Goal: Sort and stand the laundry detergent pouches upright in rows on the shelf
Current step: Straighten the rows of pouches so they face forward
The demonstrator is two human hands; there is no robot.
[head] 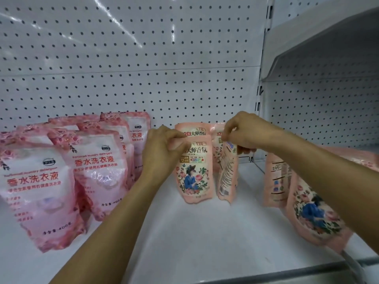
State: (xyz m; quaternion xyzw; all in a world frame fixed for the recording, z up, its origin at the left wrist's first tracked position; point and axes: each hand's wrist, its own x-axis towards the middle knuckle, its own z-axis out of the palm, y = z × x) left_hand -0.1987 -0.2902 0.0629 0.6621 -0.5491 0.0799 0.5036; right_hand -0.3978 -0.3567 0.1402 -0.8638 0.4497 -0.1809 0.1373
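Two peach pouches are held upright by their top edges at mid-shelf.

The white shelf is bare in front of the held pouches out to its metal front lip, and a bare lane is left on either side of them. At the back it is bounded by the pegboard wall. The left hand is closed in a pinch on the top corner of the front-facing peach pouch. The right hand is pinched on the top of the turned peach pouch, seen from its back label, just beside the first. More peach pouches are stood behind. Pink pouches are ranked on the left; leaning peach pouches are seen at the right.
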